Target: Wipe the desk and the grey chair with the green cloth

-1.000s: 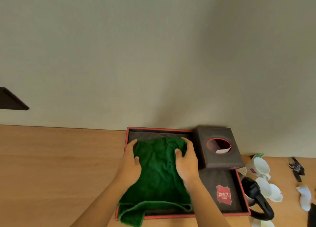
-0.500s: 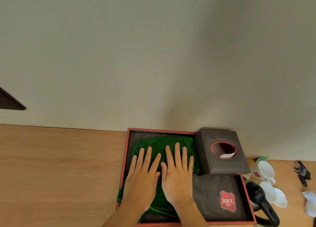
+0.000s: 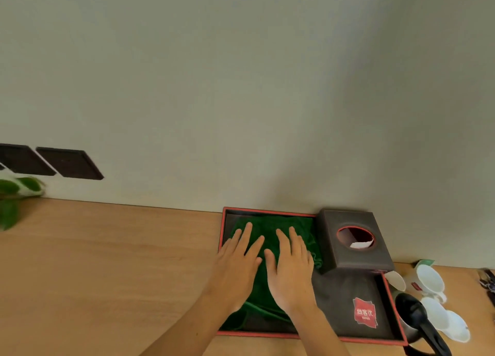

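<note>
The green cloth (image 3: 270,228) lies spread in the left part of a dark tray with a red rim (image 3: 220,237), on the wooden desk (image 3: 107,262). My left hand (image 3: 237,264) and my right hand (image 3: 290,270) press flat on the cloth side by side, fingers stretched and pointing to the wall. Neither hand grips the cloth. The left hand's outer edge overlaps the tray's left rim. The grey chair is out of view.
A dark tissue box (image 3: 351,237) stands in the tray's back right corner. White cups (image 3: 431,278) and a black kettle (image 3: 417,321) sit right of the tray. Plant leaves (image 3: 13,195) and dark wall plates (image 3: 69,162) are at the far left.
From fingers curled on the crumpled cloth, both hands went flat on it. Since half a second ago they stay flat; the view has swung left, showing the plant and wall plates.
</note>
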The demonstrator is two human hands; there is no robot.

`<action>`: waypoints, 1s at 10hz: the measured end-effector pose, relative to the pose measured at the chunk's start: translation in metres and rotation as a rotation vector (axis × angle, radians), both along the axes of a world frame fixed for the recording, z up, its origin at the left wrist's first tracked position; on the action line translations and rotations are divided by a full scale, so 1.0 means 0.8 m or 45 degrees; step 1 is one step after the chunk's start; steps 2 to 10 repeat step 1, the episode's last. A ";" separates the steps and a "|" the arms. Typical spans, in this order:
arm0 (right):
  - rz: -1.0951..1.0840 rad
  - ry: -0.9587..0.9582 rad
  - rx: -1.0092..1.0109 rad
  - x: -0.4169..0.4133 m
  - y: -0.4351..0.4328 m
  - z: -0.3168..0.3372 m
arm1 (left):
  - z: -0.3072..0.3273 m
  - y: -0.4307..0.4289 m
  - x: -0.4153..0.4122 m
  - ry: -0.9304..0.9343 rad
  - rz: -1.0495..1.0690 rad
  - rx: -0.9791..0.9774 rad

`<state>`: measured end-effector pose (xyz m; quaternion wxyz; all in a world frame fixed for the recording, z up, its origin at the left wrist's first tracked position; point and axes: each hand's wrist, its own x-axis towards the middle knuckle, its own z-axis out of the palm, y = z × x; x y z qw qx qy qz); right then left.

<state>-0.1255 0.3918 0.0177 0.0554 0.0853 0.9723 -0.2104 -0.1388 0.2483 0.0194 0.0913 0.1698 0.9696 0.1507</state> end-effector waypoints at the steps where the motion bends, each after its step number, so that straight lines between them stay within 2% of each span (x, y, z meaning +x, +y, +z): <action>1: -0.072 0.148 -0.289 0.009 -0.036 0.065 | 0.068 -0.031 0.005 0.055 0.018 0.098; 10: -0.072 0.148 -0.289 0.009 -0.036 0.065 | 0.068 -0.031 0.005 0.055 0.018 0.098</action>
